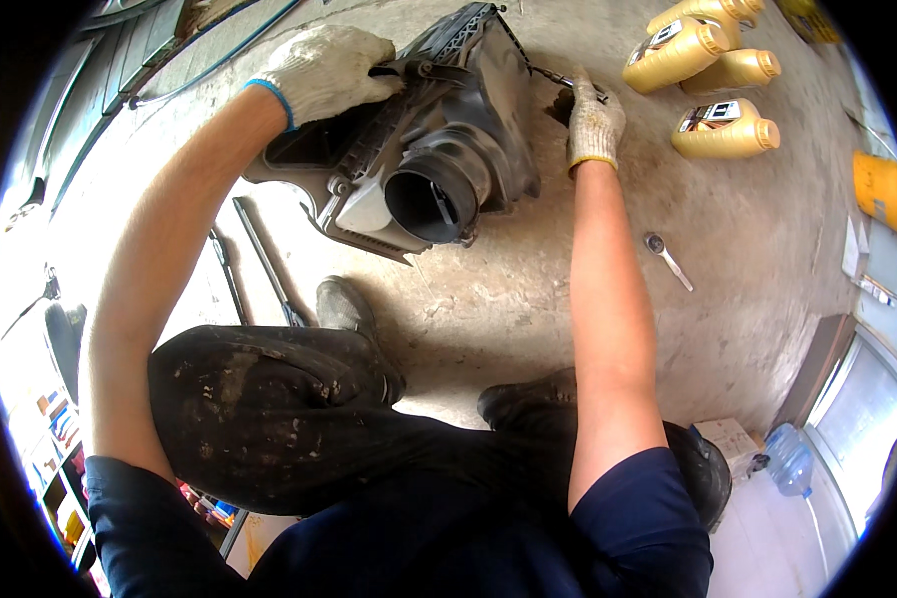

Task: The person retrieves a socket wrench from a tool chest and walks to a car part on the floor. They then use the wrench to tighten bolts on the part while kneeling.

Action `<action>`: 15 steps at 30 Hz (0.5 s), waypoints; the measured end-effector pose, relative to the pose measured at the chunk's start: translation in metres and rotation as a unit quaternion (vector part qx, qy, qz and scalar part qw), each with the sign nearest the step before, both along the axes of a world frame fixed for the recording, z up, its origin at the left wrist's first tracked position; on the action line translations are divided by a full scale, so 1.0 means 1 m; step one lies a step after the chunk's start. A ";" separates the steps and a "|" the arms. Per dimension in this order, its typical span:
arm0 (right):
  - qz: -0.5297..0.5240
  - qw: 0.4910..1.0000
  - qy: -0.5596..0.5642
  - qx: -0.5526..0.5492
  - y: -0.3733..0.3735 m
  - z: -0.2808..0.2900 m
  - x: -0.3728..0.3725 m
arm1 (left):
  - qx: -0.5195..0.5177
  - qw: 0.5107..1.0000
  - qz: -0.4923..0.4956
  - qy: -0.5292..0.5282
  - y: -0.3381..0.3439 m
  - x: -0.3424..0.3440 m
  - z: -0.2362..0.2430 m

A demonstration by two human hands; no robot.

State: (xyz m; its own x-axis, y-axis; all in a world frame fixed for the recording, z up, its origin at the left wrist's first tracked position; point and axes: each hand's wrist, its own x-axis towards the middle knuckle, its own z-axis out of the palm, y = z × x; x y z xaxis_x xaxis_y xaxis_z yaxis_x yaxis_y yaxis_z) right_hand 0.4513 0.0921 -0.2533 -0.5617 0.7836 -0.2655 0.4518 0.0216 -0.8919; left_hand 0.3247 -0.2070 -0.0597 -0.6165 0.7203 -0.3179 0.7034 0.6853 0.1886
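A black plastic air filter housing (508, 110) with a round, ribbed intake duct (435, 194) stands tilted on the concrete floor in front of me. My left hand (329, 68), in a white knit glove with a blue cuff, is closed on the housing's upper left edge. To the right of the housing, my right hand (596, 118), in a similar glove with a yellow cuff, grips a slim tool with a metal shaft (556, 77). Its tip points at the housing's right side. The glove hides the rest of the tool, so its exact kind does not show.
Several gold plastic oil bottles (726, 130) lie at the upper right. A ratchet wrench (668, 261) rests on the floor right of my forearm. Two wiper blades (264, 261) lie left of my boot (345, 305). A blue water jug (789, 460) is at the lower right.
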 end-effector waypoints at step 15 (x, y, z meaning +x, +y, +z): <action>0.228 0.919 -0.188 0.262 0.013 0.073 -0.007 | -0.012 0.995 0.062 -0.074 0.009 0.009 0.018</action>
State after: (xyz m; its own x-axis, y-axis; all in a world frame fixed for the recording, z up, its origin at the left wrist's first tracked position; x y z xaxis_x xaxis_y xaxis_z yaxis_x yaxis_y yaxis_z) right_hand 0.4445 0.1049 -0.1799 -0.8093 0.5648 -0.1611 0.5629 0.6675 -0.4874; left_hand 0.3333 -0.1980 -0.0417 -0.6451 0.6329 -0.4281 0.5792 0.7705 0.2662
